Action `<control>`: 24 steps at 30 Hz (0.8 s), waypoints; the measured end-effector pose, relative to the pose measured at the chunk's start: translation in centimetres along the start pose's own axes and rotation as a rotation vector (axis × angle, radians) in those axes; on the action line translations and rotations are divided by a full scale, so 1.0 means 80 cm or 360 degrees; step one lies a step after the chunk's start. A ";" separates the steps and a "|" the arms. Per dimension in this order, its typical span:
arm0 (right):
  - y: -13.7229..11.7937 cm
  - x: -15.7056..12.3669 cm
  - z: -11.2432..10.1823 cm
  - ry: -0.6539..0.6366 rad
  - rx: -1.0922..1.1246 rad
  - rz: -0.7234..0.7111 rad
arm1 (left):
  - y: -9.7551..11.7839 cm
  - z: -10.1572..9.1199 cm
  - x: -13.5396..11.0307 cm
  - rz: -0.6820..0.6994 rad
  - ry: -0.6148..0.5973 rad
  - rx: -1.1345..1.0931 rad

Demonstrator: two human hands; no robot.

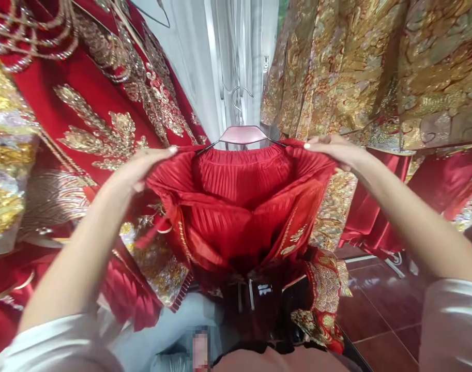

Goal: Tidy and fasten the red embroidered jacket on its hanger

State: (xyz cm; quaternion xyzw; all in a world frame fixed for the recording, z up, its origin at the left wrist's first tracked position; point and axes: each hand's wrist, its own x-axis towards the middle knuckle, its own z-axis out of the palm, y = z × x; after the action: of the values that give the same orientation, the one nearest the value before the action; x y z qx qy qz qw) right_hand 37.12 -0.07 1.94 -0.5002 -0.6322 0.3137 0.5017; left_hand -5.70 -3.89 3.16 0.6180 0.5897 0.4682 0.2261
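A red pleated skirt point(239, 206) with gold embroidery near its hem hangs in front of me from a pink clip hanger point(242, 134) with a metal hook. My left hand point(142, 165) grips the left end of the skirt's waistband, fingers closed on the fabric. My right hand point(331, 149) pinches the right end of the waistband. Both hands pull the waist open, so the pleated inside shows.
Red garments with gold embroidery point(96, 113) hang close on the left. Gold and red embroidered robes point(375, 72) hang on the right. A white wall or curtain point(220, 62) runs between the rows. Dark red floor tiles point(375, 315) show at lower right.
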 end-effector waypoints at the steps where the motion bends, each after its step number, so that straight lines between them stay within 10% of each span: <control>1: -0.004 0.009 -0.013 0.0064 -0.0161 -0.0052 | 0.008 -0.007 0.004 0.0062 0.0089 0.0286; 5: 0.012 0.047 -0.035 0.0344 -0.0521 -0.0179 | 0.013 -0.001 0.025 0.0316 0.0327 0.1297; 10: 0.074 0.056 -0.021 0.0304 -0.0576 -0.0130 | -0.033 0.024 0.037 0.0276 0.0048 0.1669; 18: 0.125 -0.009 0.019 -0.0114 -0.0118 0.0309 | -0.122 0.060 -0.010 -0.0067 -0.0864 0.1019; 24: 0.072 -0.016 0.008 -0.0164 0.0829 0.0455 | -0.131 0.050 -0.029 -0.0271 -0.0735 0.0603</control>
State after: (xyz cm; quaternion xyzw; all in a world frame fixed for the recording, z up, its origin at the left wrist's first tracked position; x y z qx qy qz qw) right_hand 38.37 0.53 -3.82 -0.4219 -0.4782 0.5578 0.5312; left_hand -7.42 -2.86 -8.08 0.6875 0.6492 0.1766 0.2734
